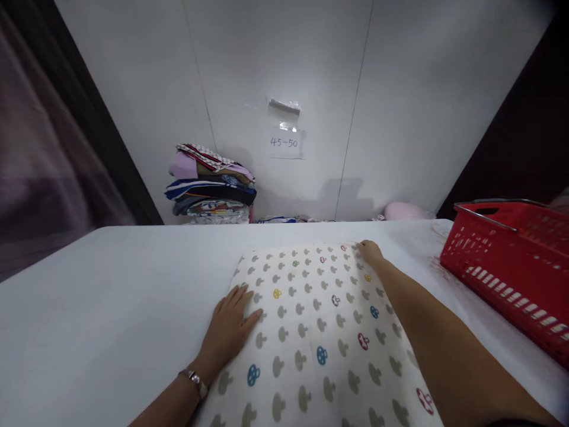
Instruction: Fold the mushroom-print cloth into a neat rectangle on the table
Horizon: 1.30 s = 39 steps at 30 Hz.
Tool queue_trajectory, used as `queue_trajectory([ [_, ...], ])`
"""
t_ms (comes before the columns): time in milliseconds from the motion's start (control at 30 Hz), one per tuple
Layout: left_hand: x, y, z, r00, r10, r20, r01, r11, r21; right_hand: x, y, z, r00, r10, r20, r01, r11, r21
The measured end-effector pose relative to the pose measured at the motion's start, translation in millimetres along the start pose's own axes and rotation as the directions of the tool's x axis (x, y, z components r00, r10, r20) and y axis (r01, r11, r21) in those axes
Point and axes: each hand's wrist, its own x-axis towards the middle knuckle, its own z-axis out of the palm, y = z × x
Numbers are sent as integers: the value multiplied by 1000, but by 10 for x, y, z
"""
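A white pillow (306,320) printed with grey and a few coloured mushrooms lies on the white table, and its near end runs out of the bottom of the view. My left hand (231,323) rests flat on the pillow's left edge with the fingers spread, and a metal bracelet (194,382) circles that wrist. At the far right corner, my right hand (370,252) is closed on the pillow's edge. The forearm behind it runs along the pillow's right side. The fingertips of my right hand are partly hidden.
A red plastic basket (511,255) with a metal handle stands on the right of the table (111,320). Folded clothes (211,184) are stacked beyond the far edge, left of centre, near a pink bundle (406,211) at right. A paper reading "45-50" (288,143) hangs on the wall.
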Motion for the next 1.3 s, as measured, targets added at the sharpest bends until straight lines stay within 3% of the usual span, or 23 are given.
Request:
queue_trajectory([
  [200,-6,-1,4,1000,9,-6,-9,1000,-11,-106,-1,14,1000,-30,7,30,983,-179],
  [400,9,29,-20,1000,11,-8,-11,1000,-15,-521,212,-68,994,-103,31,107,934,-342],
  [567,19,55,-30,1000,22,-10,-22,1000,-2,-729,317,-175,982,-191,-11,179,938,-297],
  [700,20,48,-22,999,29,-15,-29,1000,2,-634,225,-188,979,-199,-51,179,948,-262],
  [933,16,5,1,1000,13,-14,-13,1000,0,-328,17,57,984,-159,-86,134,961,-244],
  [1300,14,-44,54,999,26,-44,-27,999,-24,-139,19,113,996,-36,-81,10,957,-291],
])
